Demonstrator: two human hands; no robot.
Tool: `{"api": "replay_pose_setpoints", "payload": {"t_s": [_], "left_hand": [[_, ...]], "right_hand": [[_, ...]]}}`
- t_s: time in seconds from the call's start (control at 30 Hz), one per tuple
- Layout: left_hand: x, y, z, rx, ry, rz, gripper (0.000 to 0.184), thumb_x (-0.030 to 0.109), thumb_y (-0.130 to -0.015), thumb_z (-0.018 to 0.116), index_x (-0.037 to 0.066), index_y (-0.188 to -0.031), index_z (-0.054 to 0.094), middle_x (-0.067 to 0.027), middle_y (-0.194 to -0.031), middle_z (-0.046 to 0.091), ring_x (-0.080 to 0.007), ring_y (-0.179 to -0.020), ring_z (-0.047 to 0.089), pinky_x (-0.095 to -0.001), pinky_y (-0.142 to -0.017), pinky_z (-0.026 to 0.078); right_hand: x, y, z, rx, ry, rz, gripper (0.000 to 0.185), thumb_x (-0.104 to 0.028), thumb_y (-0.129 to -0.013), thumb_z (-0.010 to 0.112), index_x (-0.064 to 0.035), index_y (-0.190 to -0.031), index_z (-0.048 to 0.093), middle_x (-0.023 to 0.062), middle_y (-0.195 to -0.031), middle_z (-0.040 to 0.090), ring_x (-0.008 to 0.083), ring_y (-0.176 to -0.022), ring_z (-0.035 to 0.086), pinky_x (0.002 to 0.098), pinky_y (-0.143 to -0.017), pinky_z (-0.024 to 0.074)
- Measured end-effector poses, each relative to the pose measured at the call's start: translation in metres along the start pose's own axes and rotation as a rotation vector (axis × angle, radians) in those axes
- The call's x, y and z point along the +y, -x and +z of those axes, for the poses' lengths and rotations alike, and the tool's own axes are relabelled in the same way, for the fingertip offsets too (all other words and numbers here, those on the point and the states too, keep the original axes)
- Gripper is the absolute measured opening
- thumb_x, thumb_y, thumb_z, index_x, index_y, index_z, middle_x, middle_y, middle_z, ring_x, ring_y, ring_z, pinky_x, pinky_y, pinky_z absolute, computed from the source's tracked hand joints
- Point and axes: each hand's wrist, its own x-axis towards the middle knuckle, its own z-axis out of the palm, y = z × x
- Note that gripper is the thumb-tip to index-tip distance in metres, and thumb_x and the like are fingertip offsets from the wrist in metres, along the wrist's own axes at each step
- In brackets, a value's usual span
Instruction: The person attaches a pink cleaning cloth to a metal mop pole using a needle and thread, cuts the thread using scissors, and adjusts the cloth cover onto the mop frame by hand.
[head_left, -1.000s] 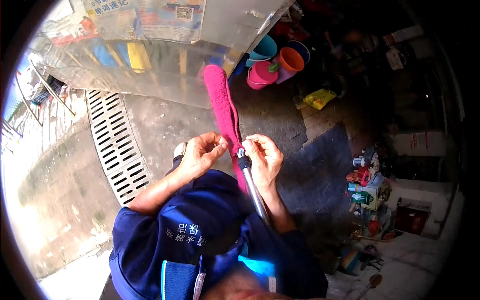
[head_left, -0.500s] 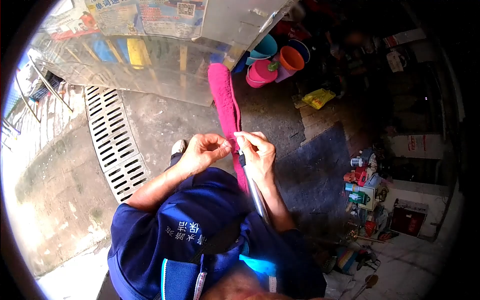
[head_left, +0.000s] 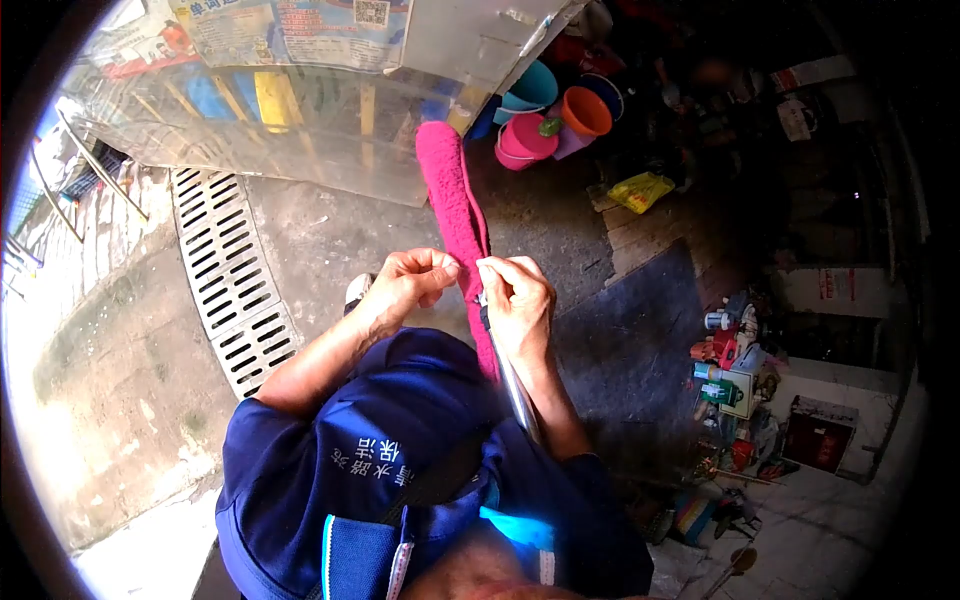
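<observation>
A fuzzy pink mop head (head_left: 455,200) lies stretched out ahead of me, running down between my hands. From it a metal pole (head_left: 512,385) with a dark collar slants back toward my body, alongside my right forearm. My left hand (head_left: 415,282) is closed in a pinch just left of the pink fabric, its thumb and forefinger at the fabric's edge. My right hand (head_left: 520,300) pinches as well, over the fabric's right edge and beside the top of the pole. Whatever is between the fingertips of either hand is too fine to make out.
A clear-sheeted panel with posters (head_left: 300,110) stands ahead. Pink bucket (head_left: 525,140), orange bucket (head_left: 586,112) and blue bucket (head_left: 528,88) are beyond the mop. A slotted drain grate (head_left: 230,280) crosses the floor at left. A yellow bag (head_left: 640,192) and cluttered goods (head_left: 735,370) lie right.
My hands have moved slightly apart, and the left one is a little higher. The thin strand seen between the fingertips earlier no longer shows. The mop has barely shifted.
</observation>
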Motion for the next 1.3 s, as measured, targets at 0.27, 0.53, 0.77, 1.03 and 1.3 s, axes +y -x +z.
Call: {"api": "replay_pose_setpoints", "payload": {"t_s": [0.27, 0.53, 0.77, 1.03, 1.3], "left_hand": [[-0.011, 0.004, -0.018, 0.217, -0.088, 0.241, 0.013, 0.019, -0.092, 0.063, 0.007, -0.097, 0.065, 0.0045, -0.078, 0.059, -0.0050, -0.066, 0.051, -0.0210, -0.058, 0.041], [0.010, 0.012, -0.003, -0.024, -0.140, 0.151, 0.022, 0.022, -0.092, 0.065, 0.004, -0.104, 0.067, 0.0017, -0.089, 0.066, -0.0060, -0.073, 0.054, -0.0208, -0.065, 0.045], [0.015, 0.018, 0.007, -0.121, -0.221, 0.184, 0.015, 0.013, -0.090, 0.067, -0.001, -0.092, 0.066, -0.0012, -0.091, 0.063, -0.0083, -0.082, 0.054, -0.0231, -0.076, 0.044], [0.033, 0.031, 0.006, 0.036, -0.103, 0.272, 0.009, 0.011, -0.088, 0.068, 0.003, -0.091, 0.069, 0.0000, -0.090, 0.061, -0.0076, -0.076, 0.053, -0.0212, -0.065, 0.043], [0.026, 0.020, -0.003, 0.125, -0.328, 0.471, 0.010, 0.009, -0.087, 0.068, -0.001, -0.087, 0.068, -0.0023, -0.084, 0.061, -0.0090, -0.076, 0.055, -0.0251, -0.068, 0.045]], "right_hand": [[0.001, 0.004, 0.000, 0.010, -0.059, 0.047, 0.011, -0.010, -0.088, 0.061, -0.0027, -0.093, 0.068, 0.0126, -0.082, 0.063, 0.0264, -0.074, 0.063, 0.0342, -0.067, 0.0493], [0.001, 0.006, -0.003, -0.119, -0.391, 0.140, 0.013, -0.012, -0.092, 0.060, -0.0026, -0.096, 0.069, 0.0071, -0.090, 0.064, 0.0168, -0.084, 0.062, 0.0278, -0.076, 0.0480], [0.000, 0.007, -0.002, -0.105, -0.454, 0.151, 0.013, -0.012, -0.092, 0.062, -0.0028, -0.099, 0.068, 0.0052, -0.091, 0.063, 0.0144, -0.083, 0.060, 0.0264, -0.076, 0.0475], [-0.007, 0.005, -0.008, -0.156, -0.202, -0.001, 0.024, -0.013, -0.077, 0.076, -0.0042, -0.098, 0.068, 0.0069, -0.085, 0.059, 0.0178, -0.075, 0.058, 0.0294, -0.067, 0.0478], [0.005, 0.006, 0.002, 0.008, -0.068, 0.032, 0.007, -0.006, -0.081, 0.069, -0.0033, -0.085, 0.064, 0.0101, -0.082, 0.060, 0.0233, -0.070, 0.062, 0.0324, -0.063, 0.0499]]}}
